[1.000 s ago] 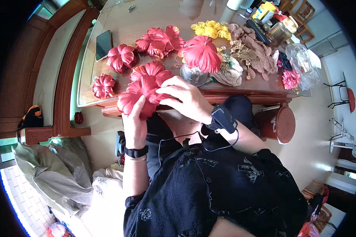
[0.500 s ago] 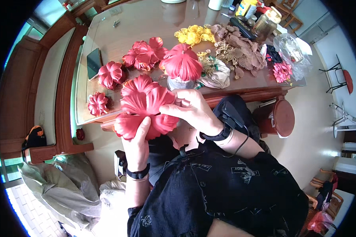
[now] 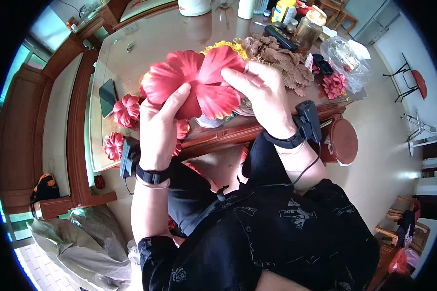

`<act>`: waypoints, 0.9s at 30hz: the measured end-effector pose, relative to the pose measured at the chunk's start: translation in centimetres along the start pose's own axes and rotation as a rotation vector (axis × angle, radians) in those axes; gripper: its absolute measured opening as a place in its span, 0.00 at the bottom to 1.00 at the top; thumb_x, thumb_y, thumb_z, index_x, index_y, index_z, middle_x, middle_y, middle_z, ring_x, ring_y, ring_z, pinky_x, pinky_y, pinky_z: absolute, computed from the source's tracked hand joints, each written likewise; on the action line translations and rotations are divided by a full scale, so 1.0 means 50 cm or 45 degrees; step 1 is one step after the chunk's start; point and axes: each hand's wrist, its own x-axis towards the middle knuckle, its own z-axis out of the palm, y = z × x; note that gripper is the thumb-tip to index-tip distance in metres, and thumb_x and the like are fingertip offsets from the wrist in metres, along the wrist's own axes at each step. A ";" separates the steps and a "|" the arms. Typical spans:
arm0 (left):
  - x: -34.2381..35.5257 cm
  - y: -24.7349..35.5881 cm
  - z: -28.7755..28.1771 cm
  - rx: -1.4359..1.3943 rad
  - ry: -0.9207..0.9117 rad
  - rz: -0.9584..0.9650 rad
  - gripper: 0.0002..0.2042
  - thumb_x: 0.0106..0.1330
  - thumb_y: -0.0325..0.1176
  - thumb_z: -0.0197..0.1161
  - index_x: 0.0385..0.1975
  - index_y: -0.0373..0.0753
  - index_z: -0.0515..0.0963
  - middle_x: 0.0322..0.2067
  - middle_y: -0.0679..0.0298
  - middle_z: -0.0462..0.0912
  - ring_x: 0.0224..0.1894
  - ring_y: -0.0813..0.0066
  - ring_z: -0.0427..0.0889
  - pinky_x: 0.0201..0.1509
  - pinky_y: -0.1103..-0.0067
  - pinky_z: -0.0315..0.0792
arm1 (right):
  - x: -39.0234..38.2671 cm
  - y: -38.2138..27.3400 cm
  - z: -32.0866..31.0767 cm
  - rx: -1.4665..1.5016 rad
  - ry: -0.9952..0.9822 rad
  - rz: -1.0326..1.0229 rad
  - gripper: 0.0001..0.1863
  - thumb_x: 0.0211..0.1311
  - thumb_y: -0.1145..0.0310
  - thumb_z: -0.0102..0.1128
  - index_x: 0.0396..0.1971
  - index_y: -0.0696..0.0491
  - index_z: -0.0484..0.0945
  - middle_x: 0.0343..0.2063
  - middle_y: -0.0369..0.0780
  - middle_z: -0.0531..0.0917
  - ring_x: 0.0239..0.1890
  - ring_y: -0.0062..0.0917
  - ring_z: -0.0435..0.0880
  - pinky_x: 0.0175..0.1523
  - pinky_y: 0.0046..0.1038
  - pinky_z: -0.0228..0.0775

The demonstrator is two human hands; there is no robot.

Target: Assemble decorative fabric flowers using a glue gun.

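Observation:
A large red fabric flower petal piece [image 3: 172,80] with broad lobes is held up over the front part of the table, spread between both hands. My left hand [image 3: 160,123] pinches its lower left part, thumb on top. At the right edge, my right hand [image 3: 264,92] grips a lobe between thumb and fingers. Behind the held piece, a pale round container [image 3: 210,122] shows only in part. Left of my left hand lie smaller red flowers [image 3: 126,110], and another red flower [image 3: 114,145] sits near the table's left edge.
On the glass-topped table [image 3: 155,36] are a phone [image 3: 108,98], yellow flower pieces [image 3: 237,47], brown serrated pieces [image 3: 281,60], a black case [image 3: 280,38], a jar [image 3: 308,31], a plastic bag [image 3: 344,56] and a pink flower [image 3: 334,86]. A lidded red bin [image 3: 343,140] stands at right.
Both hands have moved up and forward over the table with the red petal piece. It now hides much of the table's middle. My right hand has shifted to the piece's outer right lobe.

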 end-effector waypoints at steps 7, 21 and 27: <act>0.069 -0.038 -0.029 -0.112 0.001 -0.213 0.06 0.64 0.27 0.62 0.39 0.35 0.80 0.38 0.64 0.83 0.40 0.79 0.82 0.47 0.80 0.74 | 0.044 0.046 -0.029 -0.130 -0.054 0.060 0.13 0.63 0.69 0.61 0.44 0.61 0.79 0.33 0.35 0.84 0.33 0.13 0.80 0.38 0.16 0.72; 0.081 -0.030 -0.039 -0.054 -0.067 -0.294 0.08 0.65 0.25 0.59 0.42 0.34 0.80 0.41 0.61 0.83 0.44 0.73 0.82 0.52 0.76 0.76 | 0.046 0.046 -0.034 0.074 0.043 0.109 0.12 0.59 0.70 0.64 0.39 0.63 0.81 0.34 0.37 0.85 0.36 0.15 0.81 0.42 0.17 0.72; 0.087 -0.025 -0.040 -0.049 -0.083 -0.318 0.08 0.64 0.24 0.60 0.41 0.34 0.80 0.40 0.61 0.84 0.44 0.74 0.83 0.52 0.76 0.76 | 0.053 0.046 -0.037 0.033 0.024 0.111 0.12 0.60 0.70 0.63 0.39 0.62 0.81 0.32 0.37 0.85 0.35 0.14 0.81 0.40 0.17 0.72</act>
